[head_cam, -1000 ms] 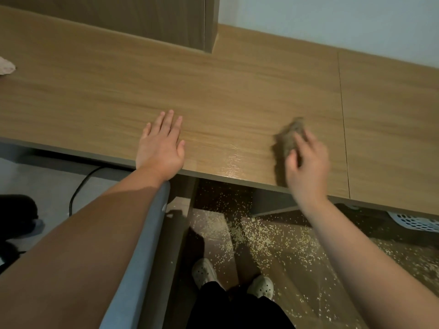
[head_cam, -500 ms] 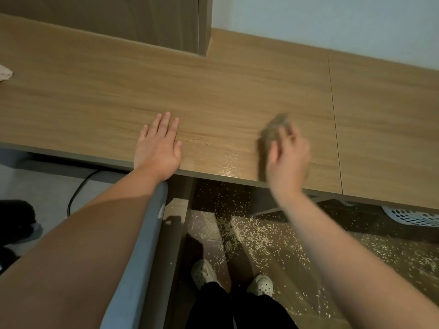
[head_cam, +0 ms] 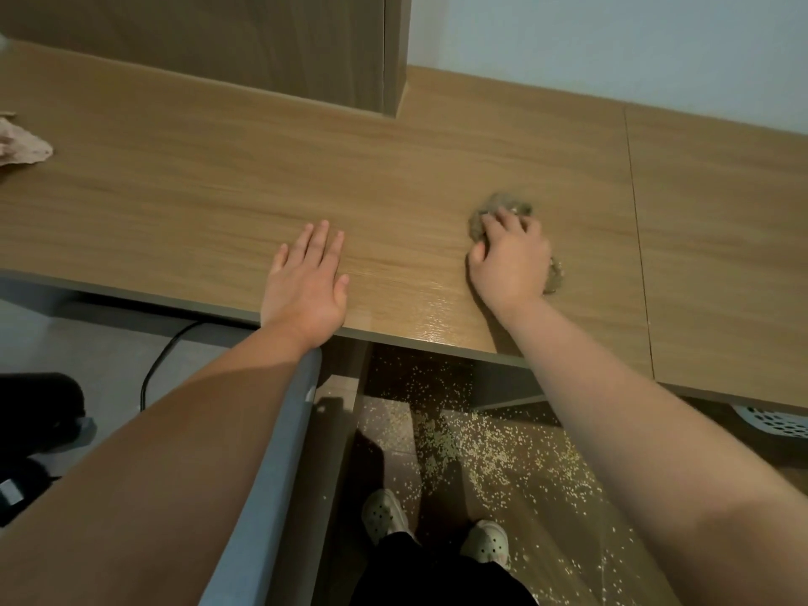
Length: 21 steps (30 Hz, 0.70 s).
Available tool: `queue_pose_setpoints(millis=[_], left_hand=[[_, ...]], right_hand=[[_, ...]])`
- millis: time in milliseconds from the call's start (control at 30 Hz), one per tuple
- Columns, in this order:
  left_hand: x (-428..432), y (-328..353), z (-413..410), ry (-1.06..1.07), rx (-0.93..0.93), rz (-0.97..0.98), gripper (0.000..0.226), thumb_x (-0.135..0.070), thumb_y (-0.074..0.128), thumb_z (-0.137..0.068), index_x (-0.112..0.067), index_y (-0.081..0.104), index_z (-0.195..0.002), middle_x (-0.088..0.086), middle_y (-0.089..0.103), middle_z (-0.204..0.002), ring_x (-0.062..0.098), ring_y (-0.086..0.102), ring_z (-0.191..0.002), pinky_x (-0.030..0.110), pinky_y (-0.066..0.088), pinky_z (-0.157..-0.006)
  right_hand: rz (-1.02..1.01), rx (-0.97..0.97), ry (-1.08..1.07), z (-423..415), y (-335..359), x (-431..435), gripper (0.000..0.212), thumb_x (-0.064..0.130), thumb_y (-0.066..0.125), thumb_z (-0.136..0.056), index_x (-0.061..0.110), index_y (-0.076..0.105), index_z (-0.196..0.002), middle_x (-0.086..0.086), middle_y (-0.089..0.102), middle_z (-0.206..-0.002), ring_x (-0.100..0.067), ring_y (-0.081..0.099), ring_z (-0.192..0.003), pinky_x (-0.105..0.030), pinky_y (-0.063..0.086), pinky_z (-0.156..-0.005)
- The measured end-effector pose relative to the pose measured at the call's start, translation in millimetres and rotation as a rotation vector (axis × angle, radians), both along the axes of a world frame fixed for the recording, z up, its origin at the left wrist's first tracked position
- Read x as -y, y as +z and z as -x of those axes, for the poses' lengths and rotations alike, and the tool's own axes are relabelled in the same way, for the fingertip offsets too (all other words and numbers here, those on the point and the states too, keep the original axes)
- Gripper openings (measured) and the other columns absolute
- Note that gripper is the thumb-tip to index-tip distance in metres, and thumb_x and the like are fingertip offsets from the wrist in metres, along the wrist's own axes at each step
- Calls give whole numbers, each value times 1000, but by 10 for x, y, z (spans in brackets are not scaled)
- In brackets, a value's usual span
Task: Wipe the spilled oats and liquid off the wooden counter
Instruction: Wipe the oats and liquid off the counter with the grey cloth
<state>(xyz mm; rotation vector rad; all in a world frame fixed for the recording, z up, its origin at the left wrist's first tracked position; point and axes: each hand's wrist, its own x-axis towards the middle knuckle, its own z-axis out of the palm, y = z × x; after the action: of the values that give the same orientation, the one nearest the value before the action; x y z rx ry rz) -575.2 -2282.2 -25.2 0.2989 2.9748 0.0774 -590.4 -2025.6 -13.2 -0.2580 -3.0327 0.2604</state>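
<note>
My right hand (head_cam: pixel 509 260) grips a crumpled grey-brown cloth (head_cam: pixel 496 209) and presses it onto the wooden counter (head_cam: pixel 196 199), right of centre and a short way back from the front edge. Part of the cloth sticks out beyond my fingers, and a bit shows at the right of my palm. A wet, shiny patch (head_cam: pixel 430 314) lies on the counter by the front edge, just left of my right wrist. My left hand (head_cam: pixel 306 282) rests flat on the counter near the front edge, fingers straight, holding nothing. Spilled oats (head_cam: pixel 489 448) are scattered over the floor below the counter.
A crumpled pinkish cloth (head_cam: pixel 22 144) lies at the counter's far left. A wooden cabinet (head_cam: pixel 262 50) stands at the back. A seam (head_cam: pixel 636 220) divides the counter at the right. Below are my shoes (head_cam: pixel 384 513), a black cable (head_cam: pixel 159 365) and a white perforated basket (head_cam: pixel 778 424).
My right hand has swept the cloth a little left along the counter, then pushed it slightly farther from the front edge. The left hand has stayed flat in place.
</note>
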Motion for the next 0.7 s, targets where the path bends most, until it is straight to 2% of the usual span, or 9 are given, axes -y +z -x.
queue_pose_setpoints(millis=[100, 200, 267, 367, 400, 467, 567, 700], left_hand=[[0, 16, 2, -1, 10, 2, 62, -37, 21, -103, -18, 2, -158, 4, -3, -166, 19, -6, -152, 42, 4, -124], [-1, 15, -5, -2, 7, 4, 62, -38, 20, -102, -18, 2, -158, 4, -3, -166, 20, -5, -152, 42, 4, -123], [-4, 12, -8, 0, 6, 0, 61, -38, 20, -102, -18, 2, -158, 4, -3, -166, 20, -5, -152, 42, 4, -123], [-6, 15, -14, 2, 5, 4, 62, -37, 20, -102, -18, 1, -158, 4, -3, -166, 19, -6, -152, 42, 3, -123], [-6, 15, -15, 2, 5, 5, 62, -37, 20, -102, -18, 1, -158, 4, -3, -166, 19, -6, -152, 42, 3, -123], [-7, 18, -13, 5, 6, 5, 62, -37, 20, -102, -19, 1, -158, 3, -4, -166, 19, -6, -152, 42, 3, -123], [-4, 9, -8, 7, 12, 0, 62, -37, 20, -102, -19, 1, -158, 3, -4, -166, 19, -5, -152, 42, 3, -123], [-3, 25, -12, 7, 15, -9, 62, -37, 21, -103, -19, 0, -158, 3, -4, -166, 20, -6, -152, 42, 3, -123]], right_hand=[[142, -5, 312, -620, 58, 241, 41, 23, 54, -86, 19, 63, -127, -2, 59, -135, -28, 49, -124, -48, 39, -107], [306, 5, 626, -1103, 54, 297, 41, 22, 51, -84, 17, 66, -122, 0, 62, -130, -24, 54, -118, -49, 47, -99], [395, -76, 537, -998, 62, 163, 42, 21, 48, -86, 17, 64, -125, -1, 59, -133, -22, 52, -121, -50, 46, -102], [427, -195, 24, -366, 140, -140, 45, 15, 51, -91, 13, 55, -135, -7, 47, -146, -26, 39, -134, -49, 32, -113], [373, -142, -106, -130, 148, -241, 47, 17, 51, -94, 14, 50, -140, -7, 40, -151, -28, 34, -138, -48, 28, -115], [188, 1, -216, 209, 119, -318, 49, 25, 47, -96, 15, 44, -144, -7, 34, -156, -31, 29, -141, -49, 26, -114], [48, 47, -112, 265, 27, -133, 49, 27, 46, -93, 18, 50, -141, -6, 39, -153, -33, 32, -137, -47, 30, -107], [80, 5, 284, -255, 23, 259, 45, 26, 51, -88, 22, 59, -132, -3, 52, -143, -29, 45, -126, -46, 37, -103]])
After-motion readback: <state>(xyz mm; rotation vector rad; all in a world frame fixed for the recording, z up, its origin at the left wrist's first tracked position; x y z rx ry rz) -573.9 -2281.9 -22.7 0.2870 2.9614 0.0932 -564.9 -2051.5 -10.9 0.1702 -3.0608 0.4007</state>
